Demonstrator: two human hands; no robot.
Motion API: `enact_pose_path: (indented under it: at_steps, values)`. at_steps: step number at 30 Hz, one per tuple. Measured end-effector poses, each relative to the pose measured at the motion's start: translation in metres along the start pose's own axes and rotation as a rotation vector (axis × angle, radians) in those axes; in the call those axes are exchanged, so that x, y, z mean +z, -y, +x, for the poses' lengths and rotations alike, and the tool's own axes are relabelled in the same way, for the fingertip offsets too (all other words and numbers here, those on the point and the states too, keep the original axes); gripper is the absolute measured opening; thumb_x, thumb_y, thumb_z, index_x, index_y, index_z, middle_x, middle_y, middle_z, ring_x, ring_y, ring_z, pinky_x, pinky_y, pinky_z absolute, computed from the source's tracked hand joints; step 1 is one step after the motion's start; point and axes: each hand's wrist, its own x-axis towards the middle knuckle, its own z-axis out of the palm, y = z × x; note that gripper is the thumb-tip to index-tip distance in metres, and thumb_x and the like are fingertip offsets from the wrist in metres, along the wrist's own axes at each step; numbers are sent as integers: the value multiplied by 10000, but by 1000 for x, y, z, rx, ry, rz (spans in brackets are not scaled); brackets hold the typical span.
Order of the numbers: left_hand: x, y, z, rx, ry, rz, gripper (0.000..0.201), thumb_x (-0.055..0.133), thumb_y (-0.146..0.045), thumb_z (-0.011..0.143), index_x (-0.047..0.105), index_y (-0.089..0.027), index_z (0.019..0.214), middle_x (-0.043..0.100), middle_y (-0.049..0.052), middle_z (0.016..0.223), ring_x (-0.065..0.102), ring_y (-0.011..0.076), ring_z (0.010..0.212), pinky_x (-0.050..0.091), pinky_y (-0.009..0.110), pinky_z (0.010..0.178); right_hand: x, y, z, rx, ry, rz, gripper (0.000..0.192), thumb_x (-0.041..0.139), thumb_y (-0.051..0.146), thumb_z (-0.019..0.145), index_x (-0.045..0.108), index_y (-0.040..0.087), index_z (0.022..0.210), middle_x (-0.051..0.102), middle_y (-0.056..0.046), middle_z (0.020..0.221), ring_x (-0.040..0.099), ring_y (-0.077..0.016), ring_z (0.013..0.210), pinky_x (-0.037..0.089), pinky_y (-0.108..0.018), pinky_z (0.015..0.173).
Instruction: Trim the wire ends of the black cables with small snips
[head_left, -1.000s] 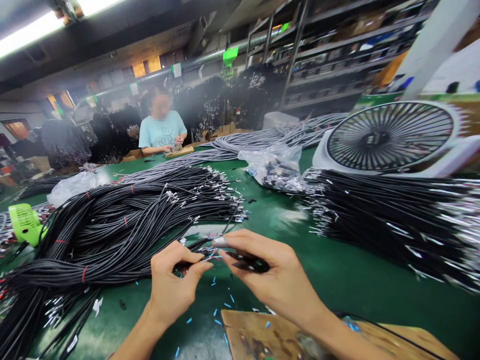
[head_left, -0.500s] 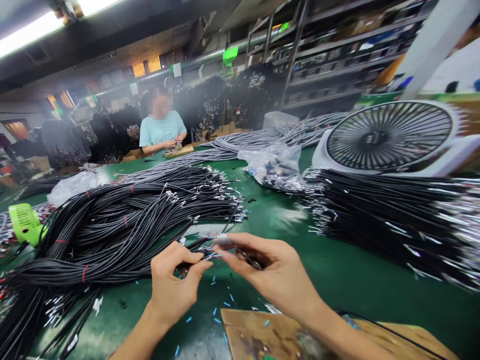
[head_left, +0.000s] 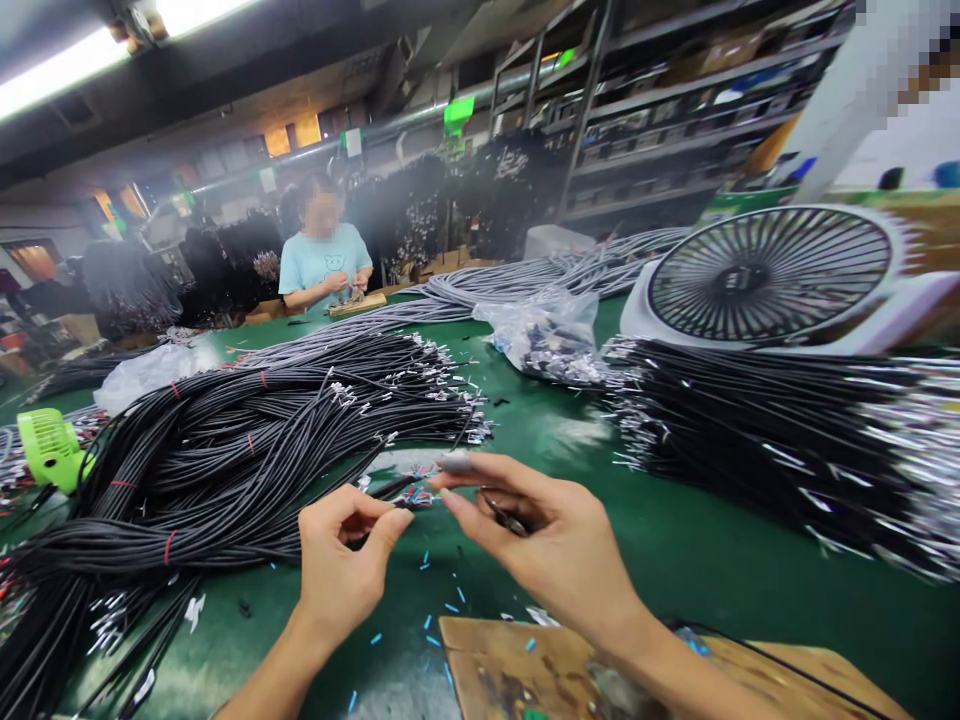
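My left hand pinches the end of a black cable between thumb and forefinger. Thin red, blue and white wires fan out of that end toward the right. Close by, the thumb and forefinger of my right hand point at the wire tips; whether they touch them I cannot tell. A grey cover sits on that forefinger. Tucked in the curled fingers of the same hand is a small dark metal tool, mostly hidden. Short blue offcuts lie scattered on the green table below.
Bundled black cables fill the left; another cable stack lies right, before a white fan. Behind are a clear bag of small parts and grey cables. A wooden board lies near me. Another person works across the table.
My left hand has shifted slightly left, and the wires are more exposed. The right thumb has drawn slightly away from the coloured wires.
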Motion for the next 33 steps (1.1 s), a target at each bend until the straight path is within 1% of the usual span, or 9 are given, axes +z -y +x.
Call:
enact_pose_path:
  at_steps: [3, 6, 10, 14, 18, 21, 23, 28, 33]
  values:
    - [0, 1, 0, 34, -6, 14, 191, 644, -235, 711, 622, -149, 543, 592, -11, 482, 500, 90, 413, 379, 167, 391, -1, 0, -1, 55, 34, 57, 159, 616, 170, 691, 662, 181, 842, 744, -43, 713, 702, -189, 573, 585, -228, 497]
    - [0, 3, -1, 60, -8, 33, 186, 643, -232, 713, 614, -149, 548, 585, -14, 485, 497, 89, 413, 374, 166, 386, -2, -1, -2, 61, 41, 64, 188, 613, 149, 671, 670, 189, 846, 746, -42, 723, 707, -199, 590, 589, -235, 489]
    - [-1, 3, -2, 76, 28, 39, 185, 629, -230, 727, 612, -149, 561, 577, -13, 498, 492, 89, 430, 378, 170, 406, -2, 0, 1, 150, 79, 126, 168, 638, 204, 671, 682, 170, 830, 744, -48, 706, 709, -197, 605, 599, -240, 548]
    - [-2, 0, -2, 52, 66, 37, 168, 638, -209, 703, 608, -147, 549, 565, -16, 498, 471, 86, 436, 363, 173, 414, -1, 3, 5, 197, 133, 159, 115, 629, 232, 673, 682, 158, 743, 729, -46, 647, 690, -174, 561, 561, -200, 484]
    - [-4, -2, 3, -40, 183, -31, 166, 620, -179, 684, 607, -147, 522, 540, -28, 466, 421, 72, 407, 313, 169, 387, -2, 3, 8, 253, 199, 199, 117, 610, 217, 657, 681, 148, 720, 719, -45, 648, 662, -143, 531, 528, -181, 467]
    - [-7, -5, 7, -86, 303, -31, 204, 580, -165, 711, 630, -150, 514, 508, -34, 430, 372, 67, 383, 267, 175, 367, -2, 2, 10, 339, 271, 289, 121, 642, 248, 656, 674, 151, 721, 721, -48, 685, 677, -153, 609, 551, -203, 554]
    - [-10, -6, 8, -58, 329, -9, 196, 590, -162, 717, 653, -156, 532, 511, -30, 436, 372, 72, 393, 259, 181, 364, -3, 1, 11, 378, 281, 353, 143, 677, 282, 653, 669, 156, 721, 715, -41, 683, 683, -163, 654, 560, -223, 619]
    - [-10, -1, 6, 110, 192, 32, 91, 675, -157, 687, 681, -179, 599, 560, -21, 525, 445, 85, 458, 319, 183, 400, -3, 2, 10, 363, 267, 393, 167, 712, 317, 647, 664, 165, 696, 707, -28, 659, 683, -164, 647, 558, -218, 617]
    - [-8, 9, 2, 201, 46, 108, 77, 678, -214, 710, 678, -185, 639, 552, -19, 561, 463, 88, 471, 319, 187, 398, -3, 1, 5, 253, 229, 239, 89, 646, 246, 691, 661, 165, 728, 719, -34, 664, 689, -165, 611, 558, -201, 543]
